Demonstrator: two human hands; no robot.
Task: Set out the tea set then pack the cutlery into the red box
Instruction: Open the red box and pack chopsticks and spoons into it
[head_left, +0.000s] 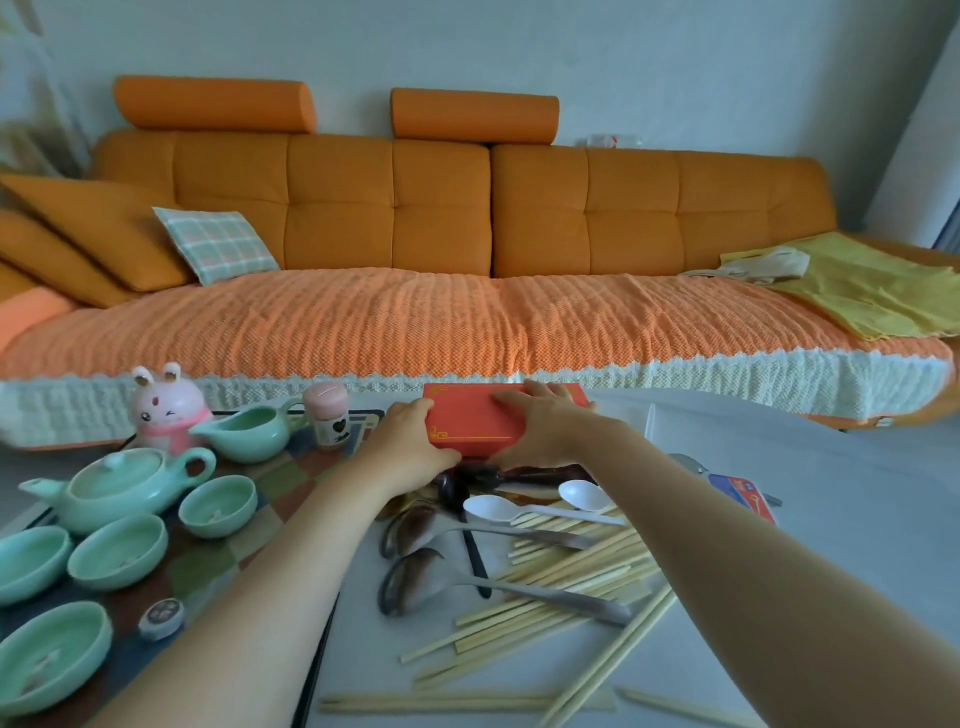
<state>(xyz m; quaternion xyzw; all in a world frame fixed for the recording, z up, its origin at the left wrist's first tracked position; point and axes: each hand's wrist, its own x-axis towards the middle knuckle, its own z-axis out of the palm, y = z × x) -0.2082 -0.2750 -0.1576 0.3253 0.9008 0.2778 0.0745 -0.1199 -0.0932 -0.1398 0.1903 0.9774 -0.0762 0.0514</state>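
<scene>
Orange sofa behind bench; tea set (119, 488) laid out at 9 o'clock. My hands, left (410, 436) and right (545, 421), grip the red box (475, 423) at 12; cutlery (519, 561) still unpacked.

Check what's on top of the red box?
Both hands: the left hand grips the near-left corner of the red box, the right hand lies across its lid and right end. The lid is shut, so the contents are hidden.

My left hand (415, 441) and right hand (540, 421) grip the red box (475, 423) from both sides, beyond scattered chopsticks (566, 577) and spoons (498, 512).
</scene>
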